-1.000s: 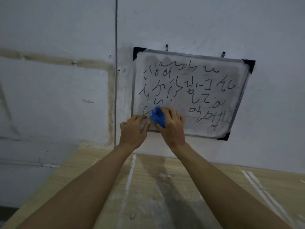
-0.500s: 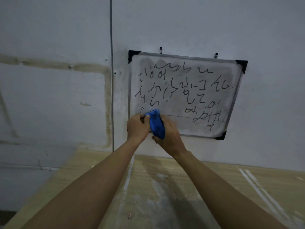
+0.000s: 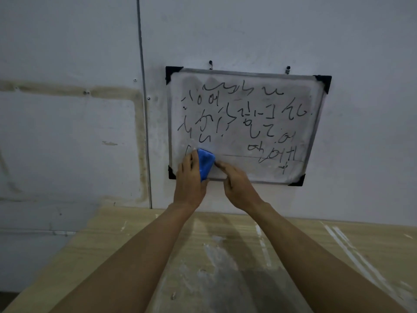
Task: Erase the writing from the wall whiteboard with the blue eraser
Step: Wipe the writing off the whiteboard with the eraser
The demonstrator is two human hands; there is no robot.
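Blue eraser [image 3: 205, 163] at whiteboard [image 3: 313, 134] lower-left corner, left hand [image 3: 189, 177] fingers closed on it; right hand [image 3: 237, 184] loose, empty. I judge barely begun: 4 rows of writing [image 3: 243, 116] remain.
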